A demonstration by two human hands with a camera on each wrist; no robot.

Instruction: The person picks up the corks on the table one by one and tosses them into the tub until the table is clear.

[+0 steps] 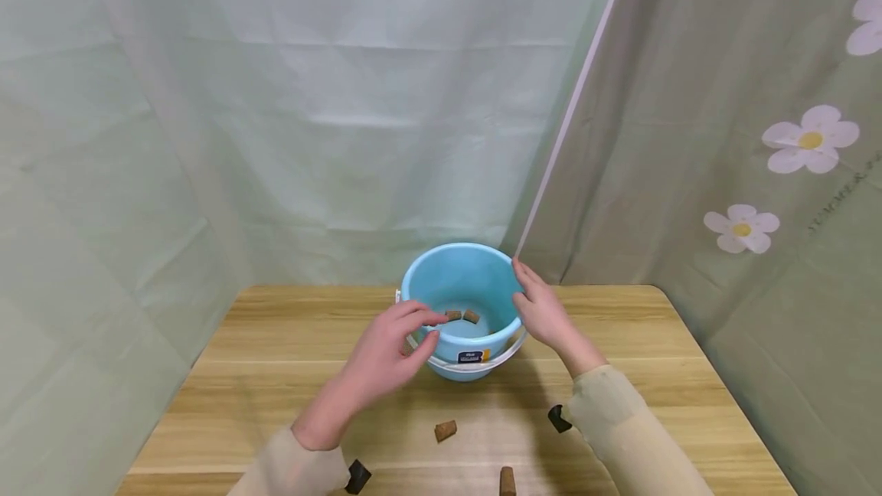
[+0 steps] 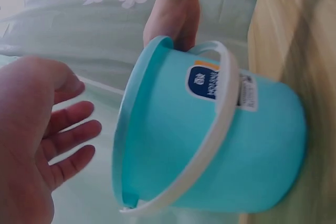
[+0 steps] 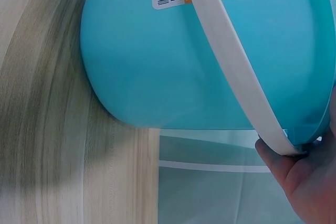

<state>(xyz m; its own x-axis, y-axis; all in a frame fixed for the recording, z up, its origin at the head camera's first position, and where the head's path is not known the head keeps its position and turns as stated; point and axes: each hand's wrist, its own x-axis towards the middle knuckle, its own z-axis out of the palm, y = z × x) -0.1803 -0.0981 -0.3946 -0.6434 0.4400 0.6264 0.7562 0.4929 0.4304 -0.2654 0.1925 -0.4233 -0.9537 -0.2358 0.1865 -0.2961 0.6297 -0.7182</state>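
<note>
A light blue bucket point(image 1: 462, 358) with a white handle point(image 2: 223, 98) stands upright on the wooden table. Inside, at the bottom, lie small brown corks point(image 1: 472, 316). At the bucket's right side my right hand point(image 1: 544, 312) grips the rim, close to where the handle joins in the right wrist view. My left hand point(image 1: 396, 343) is beside the front left of the rim, its fingers loosely bent. The left wrist view shows that palm with nothing in it and a gap between the fingertips point(image 2: 86, 156) and the bucket.
Nearer to me on the table point(image 1: 289, 373), one cork point(image 1: 445, 430) lies in front of the bucket and another cork point(image 1: 507, 481) is at the bottom edge of the head view. Behind the table hangs a pale green curtain point(image 1: 386, 136) with white flowers at the right.
</note>
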